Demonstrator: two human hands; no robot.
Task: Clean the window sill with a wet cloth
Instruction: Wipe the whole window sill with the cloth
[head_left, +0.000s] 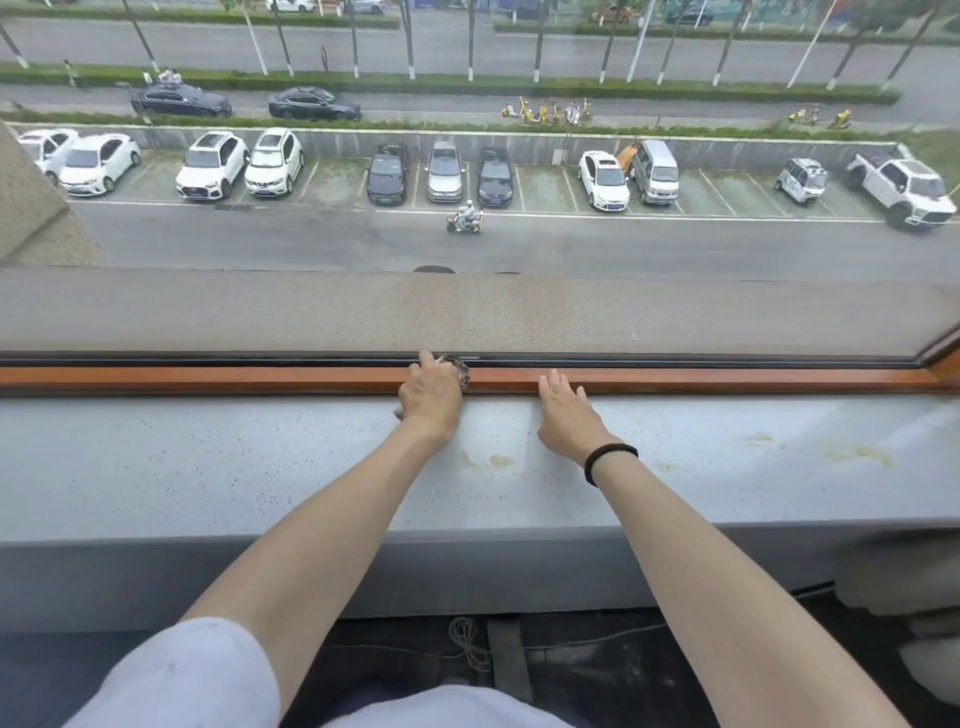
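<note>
A wide grey speckled window sill (208, 467) runs across the view below a reddish wooden frame rail (208, 379). My left hand (430, 395) grips a small patterned cloth (460, 368) and presses it on the wooden rail against the dark glass seal. Most of the cloth is hidden under the fingers. My right hand (563, 413) rests flat on the sill with its fingertips touching the wooden rail, holding nothing. A black band sits on that wrist.
Yellowish stains (493, 460) mark the sill between my arms, and more stains (860, 455) lie at the right. The window glass (467, 208) stands directly behind the rail. Cables (467, 644) lie on the dark floor below the sill.
</note>
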